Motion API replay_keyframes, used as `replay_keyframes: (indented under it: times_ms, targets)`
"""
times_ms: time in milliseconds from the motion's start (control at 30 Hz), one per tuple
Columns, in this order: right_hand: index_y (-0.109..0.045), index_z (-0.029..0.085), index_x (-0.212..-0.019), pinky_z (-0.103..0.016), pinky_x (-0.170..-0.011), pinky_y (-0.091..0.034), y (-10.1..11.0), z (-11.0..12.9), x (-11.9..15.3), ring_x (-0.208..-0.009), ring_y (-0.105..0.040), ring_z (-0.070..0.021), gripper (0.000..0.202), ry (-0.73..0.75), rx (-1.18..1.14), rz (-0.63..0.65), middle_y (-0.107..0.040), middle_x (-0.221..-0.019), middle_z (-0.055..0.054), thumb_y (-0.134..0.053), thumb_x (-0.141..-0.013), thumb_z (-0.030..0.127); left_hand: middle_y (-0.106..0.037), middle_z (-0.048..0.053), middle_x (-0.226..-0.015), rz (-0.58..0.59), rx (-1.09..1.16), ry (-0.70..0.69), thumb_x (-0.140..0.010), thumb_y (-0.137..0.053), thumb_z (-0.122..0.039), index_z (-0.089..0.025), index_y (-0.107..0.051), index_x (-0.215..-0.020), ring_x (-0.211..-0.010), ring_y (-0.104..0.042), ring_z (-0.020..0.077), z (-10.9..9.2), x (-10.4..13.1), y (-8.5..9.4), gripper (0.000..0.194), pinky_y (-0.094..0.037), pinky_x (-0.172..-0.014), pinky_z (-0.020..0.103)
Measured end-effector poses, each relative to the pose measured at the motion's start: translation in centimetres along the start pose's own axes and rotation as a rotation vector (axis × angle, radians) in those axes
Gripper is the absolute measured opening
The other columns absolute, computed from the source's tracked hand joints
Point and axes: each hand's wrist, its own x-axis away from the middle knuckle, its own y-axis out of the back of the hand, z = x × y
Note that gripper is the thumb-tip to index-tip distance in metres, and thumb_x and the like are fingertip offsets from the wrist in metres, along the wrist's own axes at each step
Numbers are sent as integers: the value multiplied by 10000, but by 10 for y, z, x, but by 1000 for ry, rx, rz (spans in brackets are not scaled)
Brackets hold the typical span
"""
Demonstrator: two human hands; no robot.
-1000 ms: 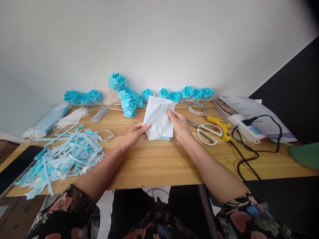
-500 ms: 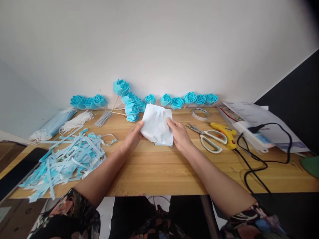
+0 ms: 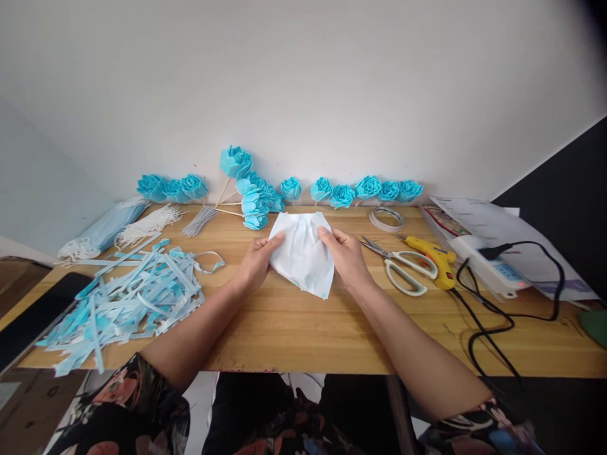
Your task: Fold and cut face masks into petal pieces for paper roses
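A whitish, pleated face mask sheet with no visible ear loops is spread between my hands above the table. My left hand pinches its left edge, thumb on top and fingers behind. On the right edge, my right hand grips it the same way. Scissors with white handles lie right of my right hand, beside a yellow glue gun. Left of my left hand is a heap of cut blue and white strips.
Blue handmade flowers line the wall, some on sticks. A mask stack, white ear loops, grey wires and a phone lie left. At right are a tape roll, power strip and black cords.
The mask sheet has come slightly lower and nearer, its lower edge now hanging at a slant. Both hands keep their hold. The whole view has shifted a little.
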Motion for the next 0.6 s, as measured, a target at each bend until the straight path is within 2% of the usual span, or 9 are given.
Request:
replay_keyframes:
  times_ms: [67,167,267,433,600]
  targets:
    - [-574,190,-622,-250,-527,-297,0,-2,-1,-567,-404,-114,419,-1,-33,-12,-485,-591,33,-701,-723,576,-593,22,-512,-12,42,-9,-669,-781,-548,-128,-651,-640,-445,-507,117,-1,-1,0,441,-392,-438,245]
    - [-586,191,-634,-250,-531,-309,0,-3,-1,-574,-418,-119,431,-4,-71,3,-501,-604,28,-699,-727,597,-700,69,-686,-5,140,-19,-650,-806,-489,-113,-704,-768,-616,-623,169,-5,-1,-2,407,-480,-581,268]
    - [-610,189,-655,-248,-539,-320,-1,-2,0,-589,-437,-122,427,-3,-101,21,-524,-621,22,-699,-736,599,-735,98,-783,1,169,-16,-648,-809,-477,-103,-720,-816,-717,-662,204,-6,0,-4,419,-499,-676,288]
    - [-638,190,-687,-250,-541,-331,0,-1,-1,-601,-464,-131,432,-9,-101,28,-552,-639,15,-696,-732,616,-726,96,-758,15,147,-14,-656,-804,-496,-104,-713,-777,-677,-639,188,-3,-2,-1,421,-481,-657,285]
    - [-554,194,-610,-251,-507,-273,0,-2,-1,-544,-392,-113,471,-40,-72,21,-467,-575,30,-689,-728,630,-678,53,-670,48,104,-29,-691,-793,-468,-124,-709,-767,-664,-615,169,-1,-2,1,362,-468,-642,270]
